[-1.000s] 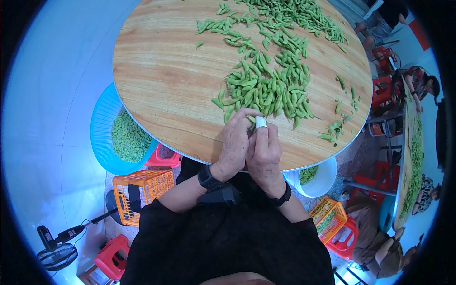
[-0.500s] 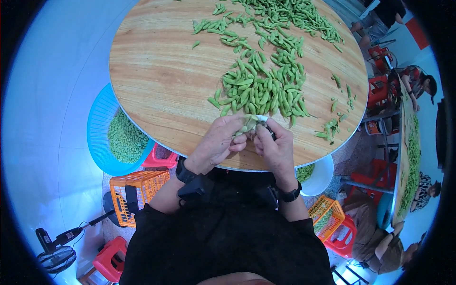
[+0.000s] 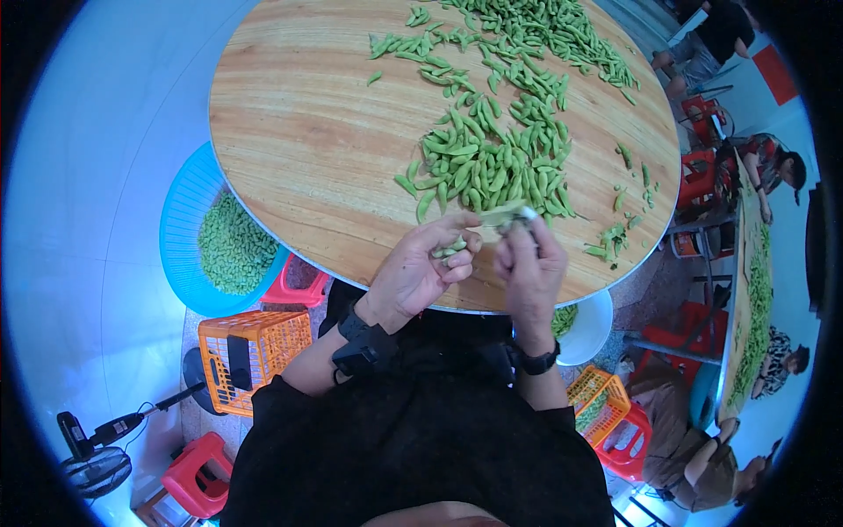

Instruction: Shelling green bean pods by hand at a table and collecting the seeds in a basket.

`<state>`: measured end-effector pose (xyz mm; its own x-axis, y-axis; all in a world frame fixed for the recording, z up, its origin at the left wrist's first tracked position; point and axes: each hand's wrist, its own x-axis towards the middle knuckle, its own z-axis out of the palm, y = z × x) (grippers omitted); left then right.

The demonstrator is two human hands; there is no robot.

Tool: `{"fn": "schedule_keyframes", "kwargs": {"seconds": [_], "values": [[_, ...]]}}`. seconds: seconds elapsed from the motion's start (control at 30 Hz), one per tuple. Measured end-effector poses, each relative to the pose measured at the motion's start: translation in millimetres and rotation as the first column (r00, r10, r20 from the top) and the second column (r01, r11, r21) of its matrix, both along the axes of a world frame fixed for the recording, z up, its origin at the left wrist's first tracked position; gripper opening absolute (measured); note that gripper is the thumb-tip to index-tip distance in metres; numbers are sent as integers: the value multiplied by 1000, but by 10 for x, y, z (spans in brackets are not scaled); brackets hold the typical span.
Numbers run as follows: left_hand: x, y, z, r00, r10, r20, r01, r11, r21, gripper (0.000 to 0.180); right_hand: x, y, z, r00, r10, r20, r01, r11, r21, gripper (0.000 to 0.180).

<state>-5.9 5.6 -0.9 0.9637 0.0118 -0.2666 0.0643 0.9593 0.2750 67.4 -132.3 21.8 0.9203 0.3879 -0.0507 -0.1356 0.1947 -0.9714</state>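
Over the near edge of the round wooden table (image 3: 307,132), my left hand (image 3: 411,268) curls its fingers round several shelled green soybeans (image 3: 450,249). Its fingertips reach one end of a pale green soybean pod (image 3: 494,217). My right hand (image 3: 533,285), a little blurred, pinches the other end of that pod. Something white covers a fingertip of the right hand, and a small dark item, unclear in shape, shows by its thumb. Just beyond both hands lies a heap of whole soybean pods (image 3: 496,167), which trails off to a larger pile (image 3: 562,35) at the far side.
At the left stands a blue basin (image 3: 180,237) of shelled beans, near an orange crate (image 3: 255,356) and red stools (image 3: 198,474). A white bucket (image 3: 593,329) holding green pods or husks sits under the right edge. Co-workers sit along another pod-covered table (image 3: 746,316).
My right hand has moved away to the right from my left, drawing out the pod between them. Beans in my left fingers now show more plainly. The view has shifted slightly.
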Motion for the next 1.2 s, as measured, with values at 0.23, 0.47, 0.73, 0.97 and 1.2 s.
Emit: {"fn": "schedule_keyframes", "kwargs": {"seconds": [0.23,0.47,0.73,0.97,1.2], "values": [[-759,898,110,929,368,32,-361,889,281,28,448,-1367,19,713,-479,512,656,714,-245,20],[-1192,1675,53,841,430,327,253,-848,465,26,672,-2502,-434,713,-48,699,677,-211,-705,31],[-15,445,96,964,174,203,-57,-607,793,19,623,-1495,-3,557,-131,820,780,423,-462,30],[70,421,21,972,117,204,-49,-748,662,19,182,-610,-5,788,20,616,365,789,-493,31],[-111,117,75,994,112,-15,4,92,996,13,-12,-65,36,947,321,5,-309,917,-251,28]]}}
